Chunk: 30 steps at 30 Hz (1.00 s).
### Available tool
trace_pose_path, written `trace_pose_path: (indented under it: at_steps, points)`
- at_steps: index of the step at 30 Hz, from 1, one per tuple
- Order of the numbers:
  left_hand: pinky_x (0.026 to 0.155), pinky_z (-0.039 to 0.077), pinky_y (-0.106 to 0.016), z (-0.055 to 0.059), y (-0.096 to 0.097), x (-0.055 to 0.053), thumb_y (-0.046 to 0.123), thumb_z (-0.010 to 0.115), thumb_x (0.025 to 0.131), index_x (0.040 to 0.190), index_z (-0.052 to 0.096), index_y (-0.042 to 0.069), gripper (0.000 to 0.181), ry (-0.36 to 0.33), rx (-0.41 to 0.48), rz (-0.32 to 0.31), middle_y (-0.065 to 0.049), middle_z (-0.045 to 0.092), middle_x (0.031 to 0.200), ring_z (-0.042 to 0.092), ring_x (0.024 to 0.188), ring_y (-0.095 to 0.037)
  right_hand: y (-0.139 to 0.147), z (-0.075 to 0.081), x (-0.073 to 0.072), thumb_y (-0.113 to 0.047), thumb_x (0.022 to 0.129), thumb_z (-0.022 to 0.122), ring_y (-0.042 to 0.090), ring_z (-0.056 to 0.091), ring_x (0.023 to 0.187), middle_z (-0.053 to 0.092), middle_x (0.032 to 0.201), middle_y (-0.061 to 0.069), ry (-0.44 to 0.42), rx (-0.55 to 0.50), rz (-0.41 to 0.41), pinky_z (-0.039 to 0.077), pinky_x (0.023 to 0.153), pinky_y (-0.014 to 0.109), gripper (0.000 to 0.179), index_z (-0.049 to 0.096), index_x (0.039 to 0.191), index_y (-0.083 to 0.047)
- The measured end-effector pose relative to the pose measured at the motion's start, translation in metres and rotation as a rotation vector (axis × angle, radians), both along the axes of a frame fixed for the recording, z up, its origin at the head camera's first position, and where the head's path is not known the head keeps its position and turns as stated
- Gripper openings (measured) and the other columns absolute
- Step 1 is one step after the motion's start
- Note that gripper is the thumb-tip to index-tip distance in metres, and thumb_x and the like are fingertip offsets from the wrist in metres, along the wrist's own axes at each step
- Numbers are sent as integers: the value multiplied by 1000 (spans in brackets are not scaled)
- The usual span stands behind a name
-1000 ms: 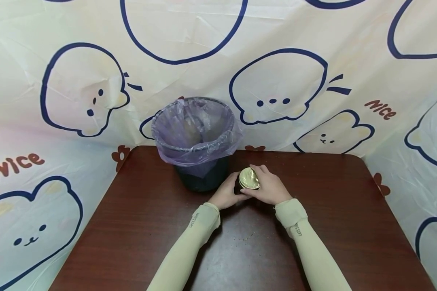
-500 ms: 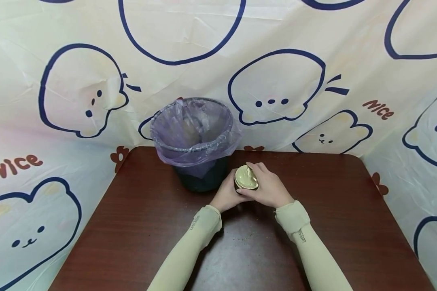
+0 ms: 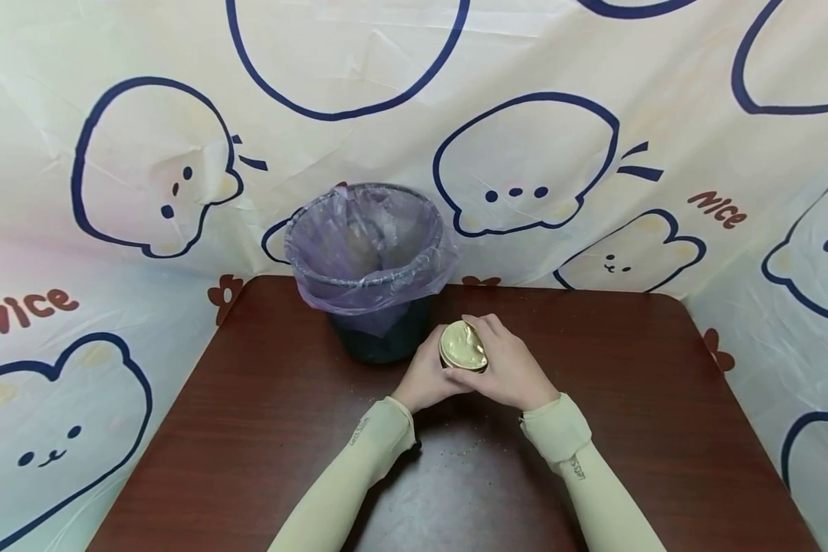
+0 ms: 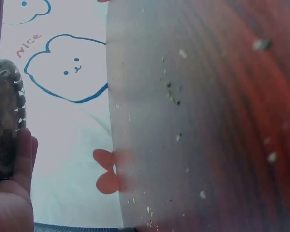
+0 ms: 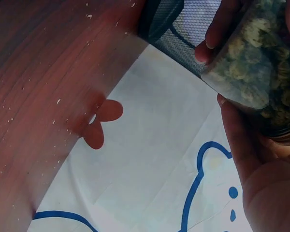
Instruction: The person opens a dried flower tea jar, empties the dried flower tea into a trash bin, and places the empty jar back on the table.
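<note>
Both hands hold a clear jar (image 5: 251,67) packed with dried yellowish flower heads. Its gold lid (image 3: 463,346) faces up toward the head camera. My left hand (image 3: 424,377) grips the jar's body from the left, and its fingers (image 5: 217,34) show along the glass in the right wrist view. From the right, my right hand (image 3: 514,369) grips around the lid end, thumb on the near side and fingers on the far side. The left wrist view catches the ridged base of the jar (image 4: 5,121) at its left edge. Most of the jar's body is hidden under the hands in the head view.
A dark bin (image 3: 382,337) lined with a purple plastic bag (image 3: 372,295) stands at the back of the brown table (image 3: 262,429), just left and beyond the hands. Small crumbs (image 4: 171,94) lie on the tabletop. A printed cartoon sheet (image 3: 359,61) hangs behind and beside the table.
The jar and both hands have shifted slightly left and, in the last half second, a little nearer. Both hands keep their grip. The bin has stayed put.
</note>
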<state>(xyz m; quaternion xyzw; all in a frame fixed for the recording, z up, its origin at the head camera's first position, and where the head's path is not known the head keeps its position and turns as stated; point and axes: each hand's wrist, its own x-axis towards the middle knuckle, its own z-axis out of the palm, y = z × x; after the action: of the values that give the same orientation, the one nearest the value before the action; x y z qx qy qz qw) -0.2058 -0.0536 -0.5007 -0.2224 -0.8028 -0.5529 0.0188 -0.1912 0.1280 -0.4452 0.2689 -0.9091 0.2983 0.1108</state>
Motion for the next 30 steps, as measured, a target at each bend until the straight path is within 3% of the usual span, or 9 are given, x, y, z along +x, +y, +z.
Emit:
trace_pose_path:
  at_steps: [15, 30]
  points:
    - [110, 48, -41, -1, 1, 6, 10, 96, 68, 142, 49, 6, 87, 5, 59, -42, -9, 62, 136, 60, 127, -22, -5, -5, 7, -57, 82, 81, 25, 64, 105, 57, 125, 9, 9, -19, -16, 57, 93, 45, 86, 49, 145, -7]
    - [103, 54, -38, -1, -3, 7, 14, 96, 67, 135, 56, 7, 79, 53, -7, -35, -7, 68, 125, 65, 117, -21, -8, -10, 8, -51, 83, 81, 20, 64, 103, 60, 120, 6, 56, -68, 17, 58, 91, 42, 75, 54, 136, -6]
